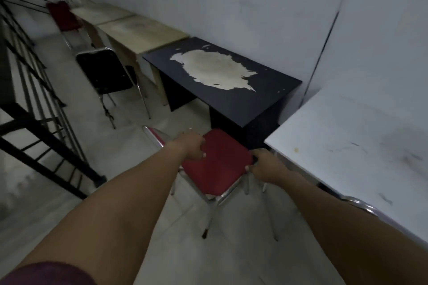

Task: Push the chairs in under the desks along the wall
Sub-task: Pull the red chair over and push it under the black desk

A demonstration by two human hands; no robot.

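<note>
A red-cushioned chair (220, 164) with chrome legs stands in front of the black desk (234, 95), whose top has a large worn pale patch. My left hand (192, 147) grips the left edge of the red cushion. On the cushion's right edge my right hand (266, 165) is closed. The chair sits just outside the desk's near corner. Further left a black chair (104, 71) stands out from a beige desk (143, 32). A second red chair (63, 16) is at the far end beside another beige desk (99, 12).
A white desk (347, 146) fills the right side, with a chrome chair-back edge (361, 203) at its front. A black metal stair railing (34, 90) runs along the left. Pale tiled floor (129, 136) lies between railing and desks. The grey wall (231, 7) backs the desks.
</note>
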